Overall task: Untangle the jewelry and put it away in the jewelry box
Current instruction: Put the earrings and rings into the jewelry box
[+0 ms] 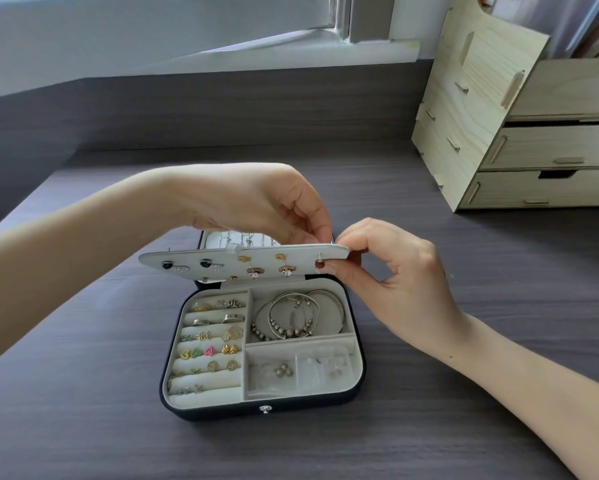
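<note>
Dark rounded jewelry box: left hand, right hand pinch pale earring flap; we steady it, seat small stud straight.

Dark grey wood-grain desk. Far right: pale plywood drawer organizer standing on the desk, stacked drawers facing right-near. Far edge: dark back panel, above it a white window sill and window frame.
</note>
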Available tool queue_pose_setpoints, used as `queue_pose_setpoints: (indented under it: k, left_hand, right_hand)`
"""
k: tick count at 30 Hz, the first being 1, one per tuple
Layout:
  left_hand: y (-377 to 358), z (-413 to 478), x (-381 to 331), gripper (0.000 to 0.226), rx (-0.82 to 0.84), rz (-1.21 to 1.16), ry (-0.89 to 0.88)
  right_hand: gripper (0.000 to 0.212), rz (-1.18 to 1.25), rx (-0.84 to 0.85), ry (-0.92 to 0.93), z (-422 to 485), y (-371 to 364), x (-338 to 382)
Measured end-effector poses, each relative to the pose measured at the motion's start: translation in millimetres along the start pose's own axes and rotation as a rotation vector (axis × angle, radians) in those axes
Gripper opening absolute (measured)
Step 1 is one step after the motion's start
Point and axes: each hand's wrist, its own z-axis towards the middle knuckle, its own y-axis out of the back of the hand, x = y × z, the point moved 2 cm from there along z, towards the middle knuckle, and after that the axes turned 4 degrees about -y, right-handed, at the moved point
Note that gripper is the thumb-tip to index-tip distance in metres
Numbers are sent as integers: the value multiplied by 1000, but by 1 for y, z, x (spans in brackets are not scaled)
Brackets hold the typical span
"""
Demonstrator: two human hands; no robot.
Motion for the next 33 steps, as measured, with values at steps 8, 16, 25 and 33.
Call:
queue_pose_setpoints:
  k: [8, 16, 25, 33]
  left_hand:
    - [16, -19, -23, 37, -334, 304, -99]
    - [-11, -25, -25, 47, -496, 858, -304]
    - [-5, -17, -20, 27, -511, 715, -228]
    - [5, -11, -18, 25, -452, 636, -149]
  right_hand:
    - [20, 47, 0, -163, 3, -1, 0]
    - [9, 172, -9, -346, 12, -4, 1]
    - [14, 190, -25, -375, 15, -6, 4]
    - [7, 202, -12, -416, 16, -6, 0]
